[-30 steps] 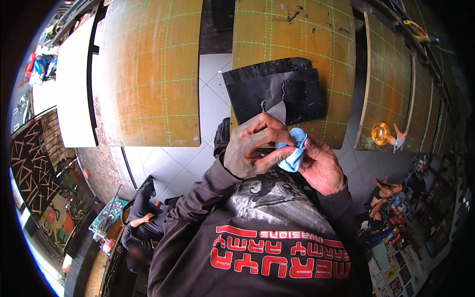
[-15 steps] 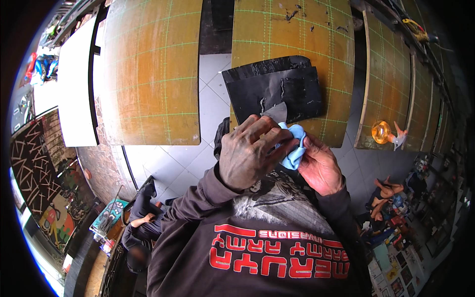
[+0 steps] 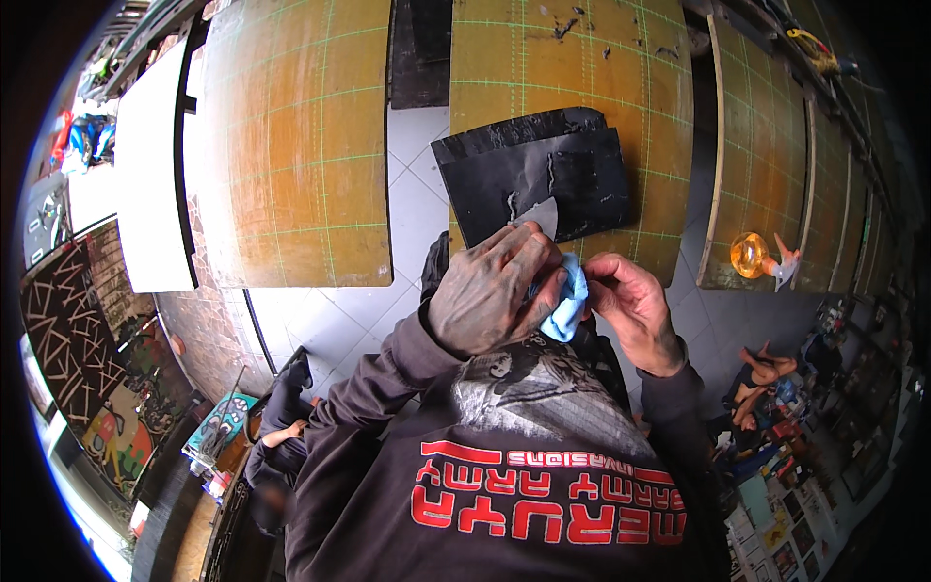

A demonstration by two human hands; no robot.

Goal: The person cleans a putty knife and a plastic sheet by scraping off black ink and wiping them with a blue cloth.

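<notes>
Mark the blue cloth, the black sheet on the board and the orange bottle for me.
blue cloth (image 3: 567, 308), head view, on the fold showing between both hands.
black sheet (image 3: 529, 175), head view, on its flat middle.
orange bottle (image 3: 749, 255), head view, on its round body.

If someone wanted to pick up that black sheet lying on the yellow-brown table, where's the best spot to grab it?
Probably the near edge of the black sheet, just left of the left hand. It lies flat on the table and seems to reach the table's near edge, so fingers could pinch it from the person's side.
</notes>
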